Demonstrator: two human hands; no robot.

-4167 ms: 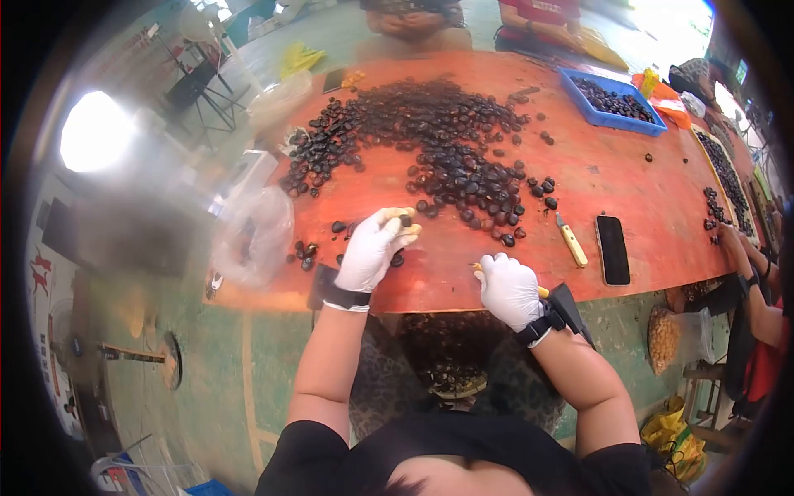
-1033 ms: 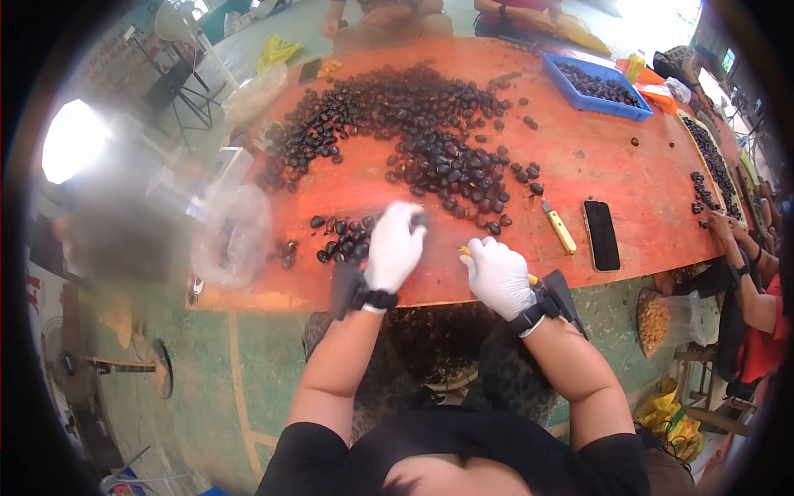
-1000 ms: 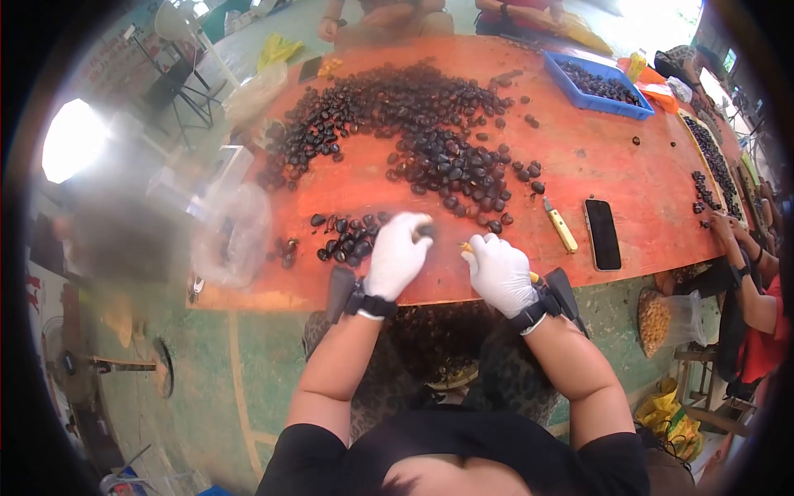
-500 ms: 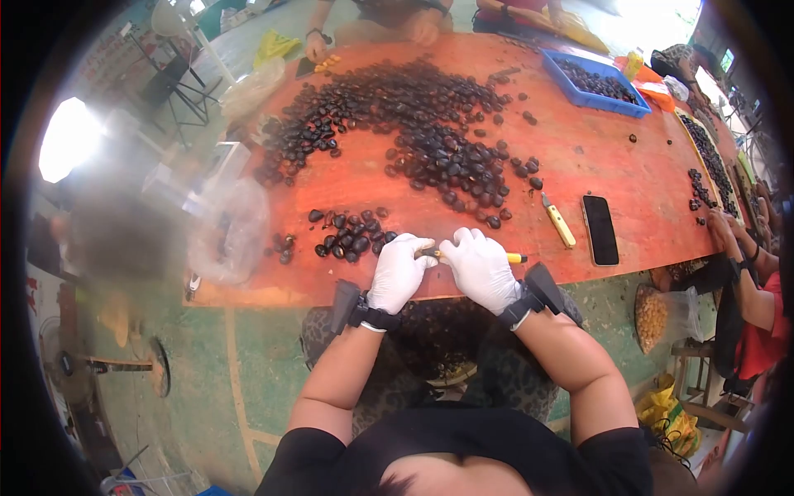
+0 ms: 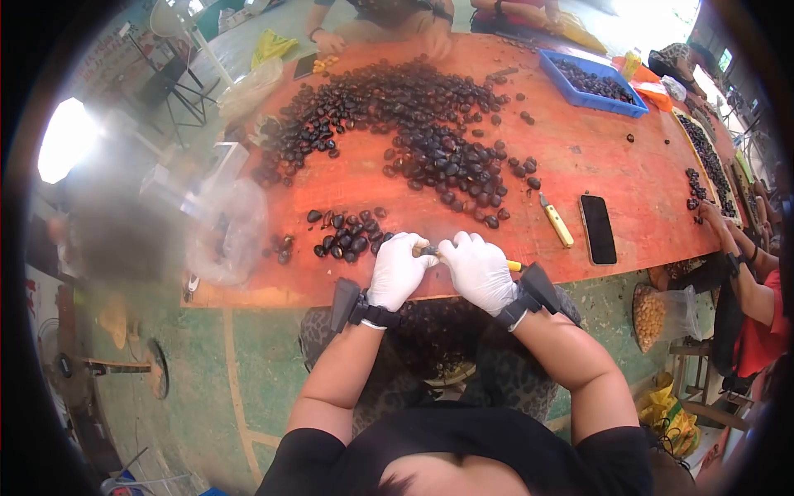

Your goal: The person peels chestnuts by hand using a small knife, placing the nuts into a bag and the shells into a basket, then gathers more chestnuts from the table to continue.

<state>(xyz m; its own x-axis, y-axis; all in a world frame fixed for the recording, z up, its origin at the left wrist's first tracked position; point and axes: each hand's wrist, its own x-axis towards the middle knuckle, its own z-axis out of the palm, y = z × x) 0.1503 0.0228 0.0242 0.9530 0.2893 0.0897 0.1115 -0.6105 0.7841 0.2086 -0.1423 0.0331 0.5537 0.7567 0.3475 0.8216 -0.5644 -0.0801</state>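
Note:
My left hand (image 5: 400,271), in a white glove, pinches a small dark piece, perhaps a nut, at the near edge of the orange-red table (image 5: 331,186). My right hand (image 5: 477,271), also gloved, is closed round a yellow-handled tool (image 5: 514,266); the handle end sticks out on its right side. The tool's tip meets the small piece between my fingertips, and details there are too small to tell. Left of my left hand lies a small group of dark nuts (image 5: 351,236). Beyond my hands spreads a large pile of dark nuts (image 5: 447,157).
A knife with a yellow handle (image 5: 557,221) and a phone (image 5: 598,230) lie on the right. Farther back stands a blue tray (image 5: 591,89) of nuts. Clear plastic bags (image 5: 227,231) are at the left. Other people's hands are at the far edge and right side.
The yellow handle shows a little less beyond my right hand. My left hand has barely moved. Across the table, a co-worker's hands have shifted slightly.

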